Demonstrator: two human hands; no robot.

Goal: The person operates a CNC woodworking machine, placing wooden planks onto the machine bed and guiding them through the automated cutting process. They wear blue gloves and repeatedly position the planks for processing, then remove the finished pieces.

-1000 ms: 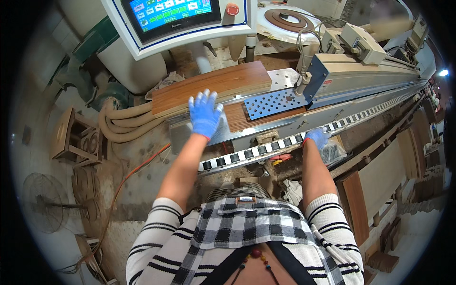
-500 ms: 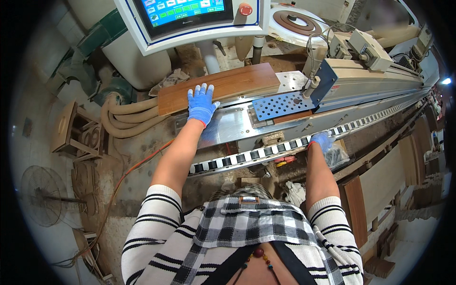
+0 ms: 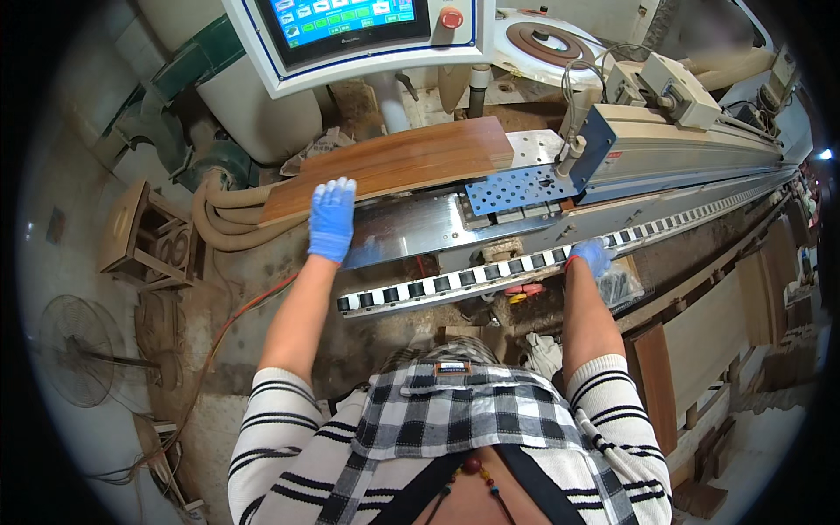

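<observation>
My left hand (image 3: 331,219), in a blue glove with pale fingertips, lies flat with its fingers stretched out at the near left edge of a brown wood-grain board (image 3: 394,162). This board lies on top of a stack beside the machine's metal bed (image 3: 407,226), and its left end juts out past the board below. In the same kind of glove, my right hand (image 3: 593,256) is curled at the roller rail (image 3: 477,276); part of its fingers is hidden. Between the hands sits a blue perforated plate (image 3: 507,192) on the machine, with a strip of brown board showing beneath its right end.
Above the stack hangs a control panel (image 3: 350,66) with a lit screen and a red button (image 3: 451,18). Grey hoses (image 3: 210,214) run off at the left, near a wooden stool (image 3: 149,236) and a fan (image 3: 79,350). More boards (image 3: 654,385) stand at the right.
My left hand has moved left and nearer to me along the board. The top board has shifted left over the stack. The brown strip under the perforated plate has moved right. My right hand stays at the rail.
</observation>
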